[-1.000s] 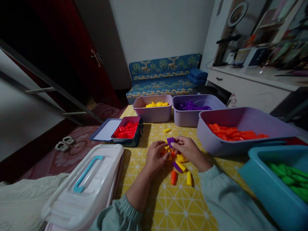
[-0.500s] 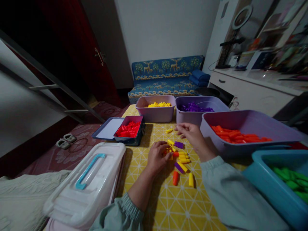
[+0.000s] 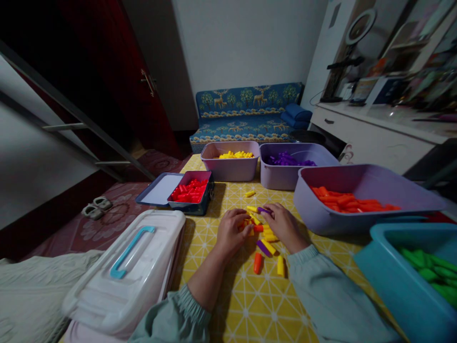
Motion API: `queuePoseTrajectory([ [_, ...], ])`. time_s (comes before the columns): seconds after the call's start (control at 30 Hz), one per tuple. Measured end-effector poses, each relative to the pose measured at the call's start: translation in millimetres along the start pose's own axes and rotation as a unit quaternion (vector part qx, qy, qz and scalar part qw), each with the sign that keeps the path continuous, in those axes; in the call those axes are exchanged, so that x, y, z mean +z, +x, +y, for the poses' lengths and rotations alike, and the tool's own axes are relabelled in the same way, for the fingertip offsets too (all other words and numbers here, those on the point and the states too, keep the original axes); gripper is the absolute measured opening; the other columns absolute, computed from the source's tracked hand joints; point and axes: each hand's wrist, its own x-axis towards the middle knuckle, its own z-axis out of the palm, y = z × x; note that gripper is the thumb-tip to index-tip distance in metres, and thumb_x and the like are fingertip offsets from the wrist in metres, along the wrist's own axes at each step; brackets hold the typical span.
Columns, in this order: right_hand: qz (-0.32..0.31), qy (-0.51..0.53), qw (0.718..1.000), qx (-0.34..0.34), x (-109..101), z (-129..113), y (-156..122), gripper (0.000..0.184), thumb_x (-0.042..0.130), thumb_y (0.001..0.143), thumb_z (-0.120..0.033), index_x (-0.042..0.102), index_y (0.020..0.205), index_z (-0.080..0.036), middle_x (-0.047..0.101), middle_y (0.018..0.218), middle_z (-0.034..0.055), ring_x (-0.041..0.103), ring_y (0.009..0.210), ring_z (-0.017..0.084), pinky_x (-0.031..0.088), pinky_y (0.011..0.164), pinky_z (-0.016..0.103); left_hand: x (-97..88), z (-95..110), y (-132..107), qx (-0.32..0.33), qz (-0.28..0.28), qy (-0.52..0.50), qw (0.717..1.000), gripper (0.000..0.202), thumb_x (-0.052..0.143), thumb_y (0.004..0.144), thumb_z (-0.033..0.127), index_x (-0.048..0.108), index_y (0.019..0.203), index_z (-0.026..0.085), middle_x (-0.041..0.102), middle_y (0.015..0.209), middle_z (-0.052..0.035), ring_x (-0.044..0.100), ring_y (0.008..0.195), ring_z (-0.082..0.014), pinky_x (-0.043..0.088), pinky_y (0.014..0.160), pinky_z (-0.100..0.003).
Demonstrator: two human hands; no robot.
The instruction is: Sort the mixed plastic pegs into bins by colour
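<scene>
A small pile of plastic pen-cap-like pieces lies on the patterned yellow tablecloth (image 3: 246, 305). My left hand (image 3: 231, 232) rests at the pile's left side, its fingers curled over orange and yellow pieces; what lies under the fingertips is hidden. At the pile's upper right, my right hand (image 3: 283, 224) has its fingertips closed on a purple cap (image 3: 264, 210). Between and below the hands are several yellow caps (image 3: 270, 237), another purple cap (image 3: 263, 248) and an orange cap (image 3: 257, 263). One yellow cap (image 3: 281, 266) lies nearer me, and a further yellow cap (image 3: 250, 194) lies beyond the pile.
Behind stand a bin of yellow caps (image 3: 228, 170) and a bin of purple caps (image 3: 278, 177). To the right are a bin of orange caps (image 3: 321, 219) and a teal bin (image 3: 392, 267) with green pieces. At left are a red-filled box (image 3: 193, 207) and a lidded white box (image 3: 143, 276).
My right hand has moved down and toward me from beside the far yellow cap to the purple cap at the pile. My left hand has stayed at the pile.
</scene>
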Motion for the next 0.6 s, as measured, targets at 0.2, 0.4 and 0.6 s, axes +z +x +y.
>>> queuePoseTrajectory([
  [0.2,0.030,0.182,0.974,0.131,0,-4,1,0.029,0.048,0.086,-0.035,0.063,0.104,-0.017,0.070,0.080,0.0064,0.064,0.065,0.018,0.050,0.061,0.030,0.7,-1,-1,0.001,-0.001,0.009,1.000,0.019,0.069,0.079,0.026,0.074,0.096,0.020,0.068,0.107,-0.0090,0.062,0.102,-0.0242,0.049,0.092,-0.040],
  [0.4,0.016,0.352,0.918,0.184,12,-9,1,0.031,0.063,0.067,-0.029,0.061,0.096,-0.018,0.072,0.090,0.0080,0.069,0.075,0.019,0.055,0.064,0.029,0.4,0,-1,-0.007,-0.001,0.004,1.000,0.018,0.067,0.080,0.023,0.074,0.096,0.020,0.068,0.107,-0.0084,0.062,0.103,-0.0227,0.049,0.093,-0.038],
  [0.6,-0.005,0.325,0.934,0.149,1,-24,4,0.027,0.067,0.067,-0.029,0.069,0.091,-0.016,0.073,0.090,0.0093,0.068,0.081,0.021,0.055,0.076,0.035,0.1,-1,0,-0.002,-0.002,-0.001,1.000,0.017,0.067,0.080,0.022,0.074,0.095,0.020,0.068,0.107,-0.0084,0.062,0.103,-0.0229,0.049,0.092,-0.038],
])
